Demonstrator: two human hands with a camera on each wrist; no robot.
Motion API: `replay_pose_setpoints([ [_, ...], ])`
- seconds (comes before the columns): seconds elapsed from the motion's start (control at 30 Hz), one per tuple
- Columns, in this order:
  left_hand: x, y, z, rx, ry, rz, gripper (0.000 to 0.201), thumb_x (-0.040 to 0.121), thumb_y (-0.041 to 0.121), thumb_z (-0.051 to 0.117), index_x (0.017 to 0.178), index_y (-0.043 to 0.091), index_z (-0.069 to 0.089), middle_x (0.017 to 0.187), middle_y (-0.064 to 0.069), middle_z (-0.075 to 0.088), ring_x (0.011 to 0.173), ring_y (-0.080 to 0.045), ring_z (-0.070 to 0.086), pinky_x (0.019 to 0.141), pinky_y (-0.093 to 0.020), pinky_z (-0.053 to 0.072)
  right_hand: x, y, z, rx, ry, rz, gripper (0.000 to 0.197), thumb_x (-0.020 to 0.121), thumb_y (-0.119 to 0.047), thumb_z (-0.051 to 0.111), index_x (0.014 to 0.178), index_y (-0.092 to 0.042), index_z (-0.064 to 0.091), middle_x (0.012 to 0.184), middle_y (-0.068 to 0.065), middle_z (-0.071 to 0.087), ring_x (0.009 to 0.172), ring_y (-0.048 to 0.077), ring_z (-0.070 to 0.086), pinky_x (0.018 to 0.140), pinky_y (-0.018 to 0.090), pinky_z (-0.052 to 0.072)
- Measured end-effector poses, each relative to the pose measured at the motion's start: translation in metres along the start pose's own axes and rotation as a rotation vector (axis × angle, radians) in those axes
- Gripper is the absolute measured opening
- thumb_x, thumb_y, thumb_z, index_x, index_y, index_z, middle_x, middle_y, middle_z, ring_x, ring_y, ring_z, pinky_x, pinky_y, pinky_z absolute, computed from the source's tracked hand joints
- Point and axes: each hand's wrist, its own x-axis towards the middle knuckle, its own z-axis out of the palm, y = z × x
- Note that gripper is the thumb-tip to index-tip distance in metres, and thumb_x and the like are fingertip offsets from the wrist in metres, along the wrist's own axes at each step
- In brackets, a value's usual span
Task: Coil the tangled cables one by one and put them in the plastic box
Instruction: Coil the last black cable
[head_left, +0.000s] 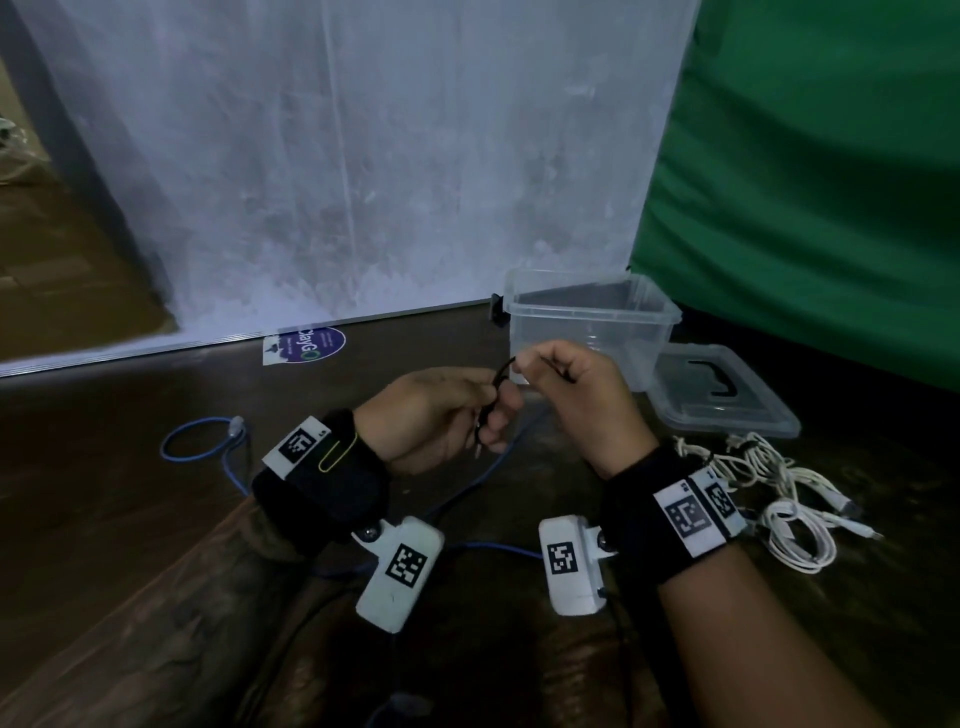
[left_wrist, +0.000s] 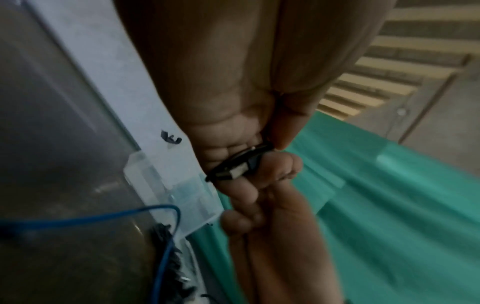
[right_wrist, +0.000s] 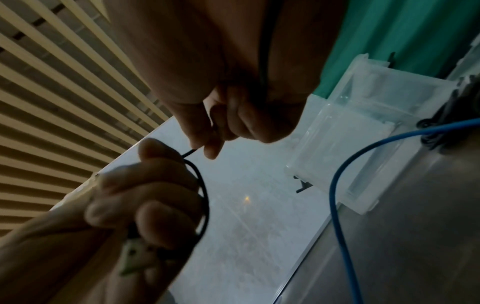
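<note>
The clear plastic box (head_left: 592, 317) stands open at one o'clock from the hands, its lid (head_left: 722, 395) beside it at three. White cables (head_left: 779, 493) lie at four o'clock. Left hand (head_left: 431, 415) curls round a small black cable (head_left: 501, 371) coil — right hand (head_left: 576, 395) pinches its free strand.

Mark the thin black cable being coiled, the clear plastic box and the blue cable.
thin black cable (right_wrist: 205, 197): right wrist view, on its loop beside the left hand's fingers.
clear plastic box (head_left: 592, 306): head view, on its near rim.
blue cable (head_left: 179, 434): head view, on its loop on the table.
</note>
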Motion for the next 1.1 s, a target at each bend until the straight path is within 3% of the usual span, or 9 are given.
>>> replay_pose_setpoints([
  [0.13, -0.002, 0.005, -0.005, -0.248, -0.013, 0.060, 0.020, 0.096, 0.005, 0.040, 0.103, 0.000, 0.058, 0.077, -0.007, 0.057, 0.068, -0.015, 0.056, 0.073, -0.032, 0.054, -0.006, -0.006, 0.004, -0.034, -0.175, 0.197, 0.021, 0.103, -0.025, 0.050, 0.096, -0.022, 0.070, 0.071, 0.006, 0.063, 0.052, 0.009, 0.050, 0.044, 0.025, 0.042],
  [0.23, 0.000, 0.010, -0.010, -0.370, 0.098, 0.139, 0.023, 0.095, 0.005, 0.039, 0.104, 0.002, 0.060, 0.084, -0.007, 0.065, 0.074, -0.015, 0.064, 0.079, -0.032, 0.057, -0.011, -0.012, 0.007, -0.186, -0.403, 0.197, 0.026, 0.105, -0.030, 0.045, 0.091, -0.024, 0.066, 0.060, -0.007, 0.063, 0.049, 0.008, 0.052, 0.050, 0.031, 0.048],
  [0.37, 0.004, 0.010, -0.025, -0.378, 0.296, 0.233, 0.022, 0.098, 0.004, 0.038, 0.107, 0.003, 0.058, 0.086, -0.006, 0.070, 0.078, -0.015, 0.069, 0.083, -0.033, 0.058, -0.016, -0.015, 0.014, -0.350, -0.539, 0.072, 0.028, 0.102, -0.040, 0.046, 0.114, -0.030, 0.070, 0.065, -0.013, 0.061, 0.056, 0.004, 0.055, 0.058, 0.033, 0.050],
  [0.5, 0.002, 0.005, -0.026, -0.102, 0.382, 0.274, 0.019, 0.098, 0.002, 0.040, 0.103, 0.003, 0.059, 0.082, -0.005, 0.068, 0.077, -0.017, 0.066, 0.075, -0.029, 0.056, -0.019, -0.024, 0.018, -0.334, -0.513, -0.086, 0.033, 0.095, -0.045, 0.055, 0.097, -0.018, 0.073, 0.080, 0.001, 0.070, 0.076, 0.022, 0.066, 0.075, 0.048, 0.054],
  [0.63, 0.002, 0.001, -0.025, 0.247, 0.356, 0.243, 0.020, 0.099, 0.003, 0.044, 0.103, 0.001, 0.064, 0.083, -0.009, 0.067, 0.074, -0.015, 0.064, 0.068, -0.025, 0.051, -0.018, -0.031, 0.008, -0.290, -0.398, -0.145, 0.010, 0.092, -0.022, 0.069, 0.085, -0.020, 0.076, 0.071, -0.010, 0.069, 0.068, 0.001, 0.063, 0.066, 0.017, 0.045],
  [0.73, 0.001, 0.001, -0.017, 0.432, 0.239, 0.199, 0.022, 0.099, 0.001, 0.043, 0.098, -0.005, 0.064, 0.077, -0.010, 0.064, 0.065, -0.009, 0.059, 0.063, -0.018, 0.046, -0.015, -0.033, 0.000, -0.182, -0.277, -0.158, 0.007, 0.089, -0.017, 0.072, 0.083, -0.018, 0.076, 0.076, -0.007, 0.074, 0.075, 0.005, 0.069, 0.077, 0.025, 0.052],
  [0.83, -0.001, -0.001, -0.009, 0.378, 0.107, 0.094, 0.020, 0.097, 0.003, 0.045, 0.088, -0.001, 0.062, 0.074, -0.006, 0.066, 0.066, -0.012, 0.060, 0.063, -0.019, 0.046, -0.012, -0.028, -0.003, -0.030, -0.202, -0.179, 0.008, 0.091, -0.012, 0.069, 0.084, -0.010, 0.071, 0.072, 0.006, 0.074, 0.072, 0.024, 0.073, 0.079, 0.050, 0.057],
  [0.9, -0.001, -0.003, -0.008, 0.175, 0.039, 0.024, 0.021, 0.091, 0.008, 0.045, 0.097, -0.004, 0.061, 0.076, -0.010, 0.065, 0.069, -0.017, 0.060, 0.069, -0.024, 0.050, -0.008, -0.020, -0.005, 0.042, -0.156, -0.153, 0.005, 0.090, -0.014, 0.070, 0.088, -0.009, 0.069, 0.073, 0.011, 0.072, 0.071, 0.033, 0.072, 0.074, 0.057, 0.056],
  [1.1, -0.005, -0.001, -0.007, -0.092, -0.053, -0.090, 0.027, 0.092, 0.013, 0.043, 0.107, -0.004, 0.059, 0.075, -0.009, 0.056, 0.067, -0.017, 0.054, 0.075, -0.034, 0.053, -0.002, 0.000, -0.008, -0.075, -0.077, -0.172, 0.017, 0.090, -0.017, 0.071, 0.093, -0.033, 0.074, 0.095, -0.008, 0.075, 0.096, 0.015, 0.069, 0.090, 0.046, 0.055],
])
